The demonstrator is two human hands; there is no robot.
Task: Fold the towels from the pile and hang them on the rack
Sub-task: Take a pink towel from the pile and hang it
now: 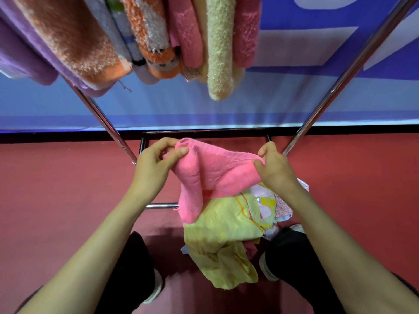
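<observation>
Pile: crumpled pale-yellow cloth towels (222,225), heaped near on the red floor (56,189).
Pink thin cloth towel (215,175): held up above the pile; looks limp and light.
Hands: left hand (154,164) and right hand (275,168) each pinch its top edge.
Best hold: probably the two top corners.
Chrome rack (353,64): far, already carrying fluffy hung towels (220,53).

looks like a staged indoor space: red floor (56,189), blue printed backdrop (294,98), steel towel rack (352,63).
</observation>
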